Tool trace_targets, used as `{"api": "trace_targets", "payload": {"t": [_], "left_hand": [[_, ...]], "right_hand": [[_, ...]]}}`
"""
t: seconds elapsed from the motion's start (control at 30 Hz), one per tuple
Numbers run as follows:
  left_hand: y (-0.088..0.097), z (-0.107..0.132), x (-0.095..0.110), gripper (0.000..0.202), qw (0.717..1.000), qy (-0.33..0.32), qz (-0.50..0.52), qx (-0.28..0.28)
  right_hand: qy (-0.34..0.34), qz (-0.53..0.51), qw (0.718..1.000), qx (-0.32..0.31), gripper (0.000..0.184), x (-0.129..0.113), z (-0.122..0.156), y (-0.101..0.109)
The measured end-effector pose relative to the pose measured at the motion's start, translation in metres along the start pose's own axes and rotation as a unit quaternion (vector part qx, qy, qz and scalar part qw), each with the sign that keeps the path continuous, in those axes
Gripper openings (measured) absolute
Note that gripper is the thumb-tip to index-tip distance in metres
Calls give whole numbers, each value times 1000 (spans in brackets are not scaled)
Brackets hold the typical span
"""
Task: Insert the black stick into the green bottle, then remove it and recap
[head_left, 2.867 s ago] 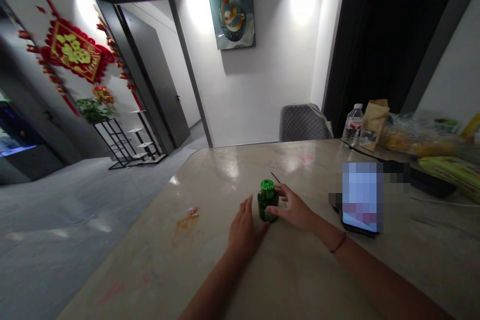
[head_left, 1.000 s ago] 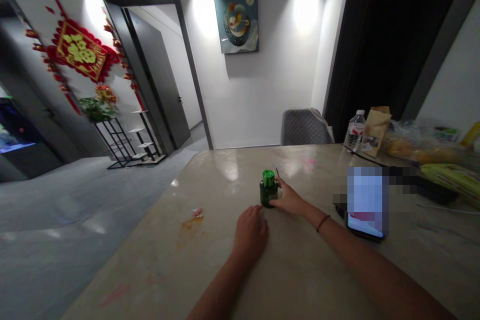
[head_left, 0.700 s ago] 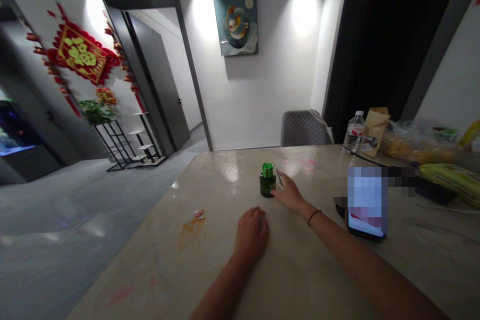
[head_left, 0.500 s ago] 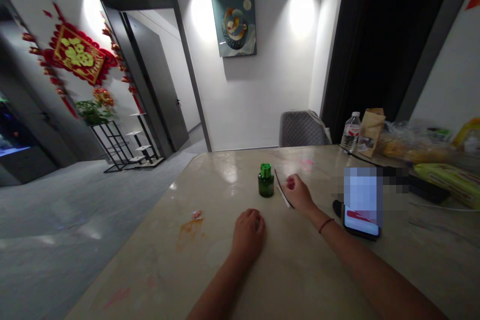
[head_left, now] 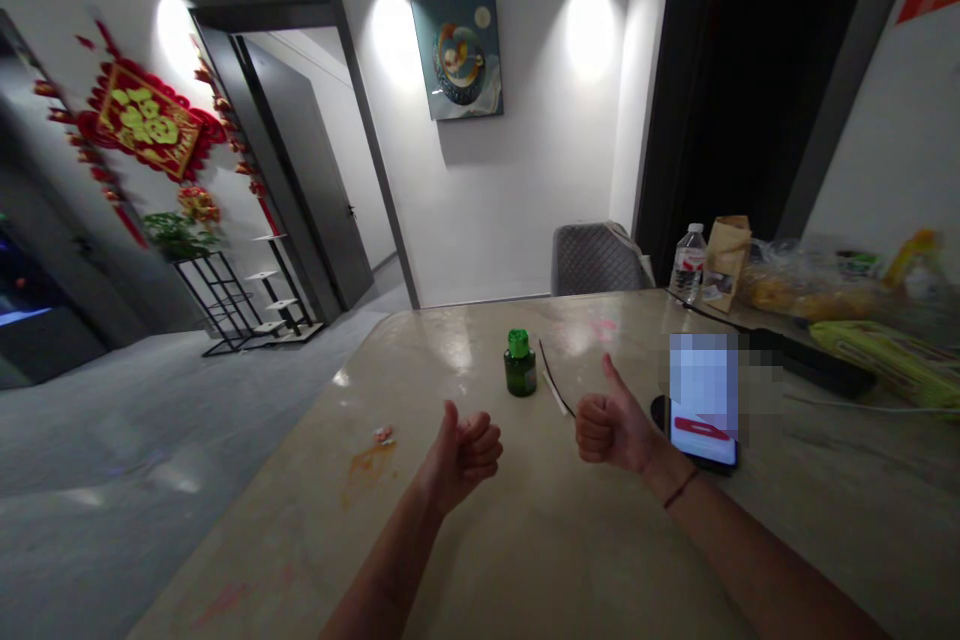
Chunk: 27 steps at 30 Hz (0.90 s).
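My left hand (head_left: 465, 455) is curled into a fist with its thumb pointing up, just above the table. Opposite it, my right hand (head_left: 616, 425) makes the same thumb-up fist, a dark red cord around its wrist. Nothing shows in either hand. Between and beyond them a small green glass bottle (head_left: 520, 375) stands upright, its bright green cap (head_left: 518, 342) on. To the right of the bottle lie a thin dark strip (head_left: 545, 358) and a short white stick (head_left: 556, 394), both nearest my right hand.
Behind my right hand a lit phone (head_left: 703, 445) rests on the marble-look table (head_left: 442, 560). Farther right are a water bottle (head_left: 688, 265), a paper bag (head_left: 726, 265) and a yellow-green packet (head_left: 892, 360). A crumpled scrap (head_left: 383, 435) and an orange stain lie left. A grey chair (head_left: 600, 260) stands behind.
Both hands have turned and formed thumb-up fists. My right hand has come back from beside the strip and stick toward me. The bottle stays upright; the view has shifted slightly.
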<state>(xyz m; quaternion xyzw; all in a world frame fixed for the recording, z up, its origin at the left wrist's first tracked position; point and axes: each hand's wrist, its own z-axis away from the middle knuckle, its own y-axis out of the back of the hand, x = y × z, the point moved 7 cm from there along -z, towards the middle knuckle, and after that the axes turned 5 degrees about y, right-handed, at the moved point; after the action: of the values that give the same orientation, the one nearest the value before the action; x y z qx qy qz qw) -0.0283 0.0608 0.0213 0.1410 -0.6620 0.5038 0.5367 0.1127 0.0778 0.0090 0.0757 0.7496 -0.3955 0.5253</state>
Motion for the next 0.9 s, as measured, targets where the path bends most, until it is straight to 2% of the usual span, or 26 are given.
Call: {"api": "trace_targets", "payload": {"t": [0.1, 0.23, 0.37, 0.47, 0.53, 0.6, 0.67, 0.73, 0.83, 0.9], "left_hand": [[3, -2, -17, 66, 994, 31, 92, -44], [4, -4, -41, 67, 987, 90, 121, -57], [-7, -1, -54, 68, 976, 168, 103, -94], [-7, -1, -52, 68, 978, 173, 86, -83], [-2, -2, -47, 68, 984, 152, 74, -50], [9, -5, -40, 66, 993, 104, 50, 14], [25, -7, -30, 62, 994, 34, -9, 106], [37, -6, -22, 61, 977, -20, -99, 186], [42, -5, -22, 62, 949, -34, -214, 229], [42, -5, -25, 61, 939, -24, -246, 238]], "right_hand": [[-11, -75, 996, -38, 69, 13, 2, -2], [-31, -98, 994, -50, 72, 25, 3, -4], [-42, -67, 996, -49, 74, 26, 3, -10], [-70, 10, 997, -16, 74, 26, 2, -8], [-50, 93, 994, 34, 75, 16, -4, 0], [8, 178, 976, 126, 75, -5, -12, 15], [84, 230, 935, 257, 68, -31, -19, 35], [148, 270, 884, 353, 58, -52, -26, 50], [172, 347, 826, 409, 55, -63, -48, 62], [152, 370, 812, 425, 59, -59, -64, 69]]}}
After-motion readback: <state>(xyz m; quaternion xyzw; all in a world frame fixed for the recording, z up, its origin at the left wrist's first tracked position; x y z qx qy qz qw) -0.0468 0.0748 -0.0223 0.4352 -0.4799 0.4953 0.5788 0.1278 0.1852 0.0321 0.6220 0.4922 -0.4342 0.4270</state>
